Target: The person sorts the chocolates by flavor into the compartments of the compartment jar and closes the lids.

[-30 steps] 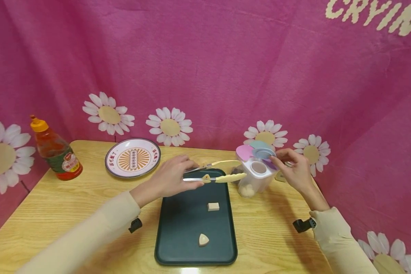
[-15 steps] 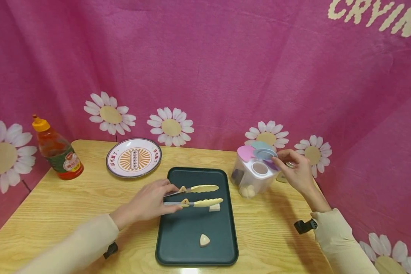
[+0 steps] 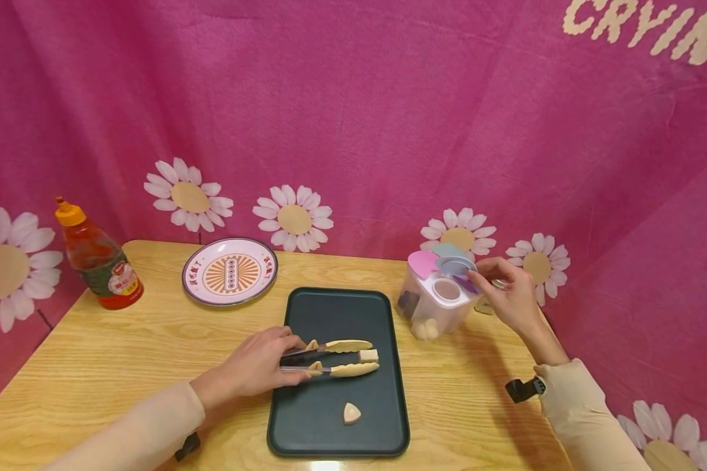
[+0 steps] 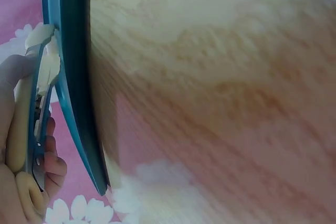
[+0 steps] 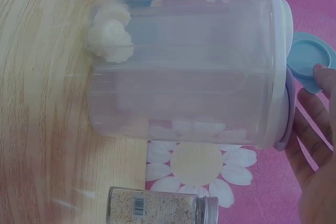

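My left hand grips a pair of cream-tipped tongs low over the dark tray. The tongs' two spread tips lie on either side of a small cream rectangular block. Nearer the tray's front lies a cream rounded-triangle piece. At the right, my right hand pinches the raised blue flap lid of a clear compartmented container. One round opening in its white top is uncovered. In the right wrist view, pale lumpy pieces sit at the bottom of the container.
A printed plate lies at the back left, beside a red sauce bottle with a yellow cap. Behind my right hand stands a small jar of grainy contents. A pink flowered cloth hangs behind the wooden table.
My left hand has brought the tongs from beside the container leftward, then down toward the front, so the tips now straddle the block. My right hand keeps holding the lid.
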Available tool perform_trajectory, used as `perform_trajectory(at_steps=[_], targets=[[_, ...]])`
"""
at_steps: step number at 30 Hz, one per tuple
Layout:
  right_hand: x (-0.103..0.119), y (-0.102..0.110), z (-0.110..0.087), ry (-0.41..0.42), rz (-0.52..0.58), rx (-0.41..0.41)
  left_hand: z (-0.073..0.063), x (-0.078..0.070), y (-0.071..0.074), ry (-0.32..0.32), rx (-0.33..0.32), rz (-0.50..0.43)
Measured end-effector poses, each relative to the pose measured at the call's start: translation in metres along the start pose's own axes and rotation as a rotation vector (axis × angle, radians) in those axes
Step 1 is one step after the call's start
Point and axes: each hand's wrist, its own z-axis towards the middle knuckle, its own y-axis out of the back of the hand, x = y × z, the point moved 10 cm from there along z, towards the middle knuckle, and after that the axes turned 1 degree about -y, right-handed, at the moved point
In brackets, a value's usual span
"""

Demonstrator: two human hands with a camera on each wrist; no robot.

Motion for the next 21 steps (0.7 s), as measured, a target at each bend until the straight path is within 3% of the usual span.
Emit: perform_trajectory(at_steps=[7,15,21], targets=[[-0.001,0.0,0.0,-0.005,-0.011,0.006,0.003,-0.002,0.005,-0.031,-0.019,0.01],[-0.001,-0.001,0.0,-0.008,-0.002,0.01,0.018,-0.016,0.038,-0.05,-0.112,0.039],[-0.001,-0.001,0.001,-0.009,0.005,0.016,0.033,-0.031,0.061,-0.084,-0.177,0.009]])
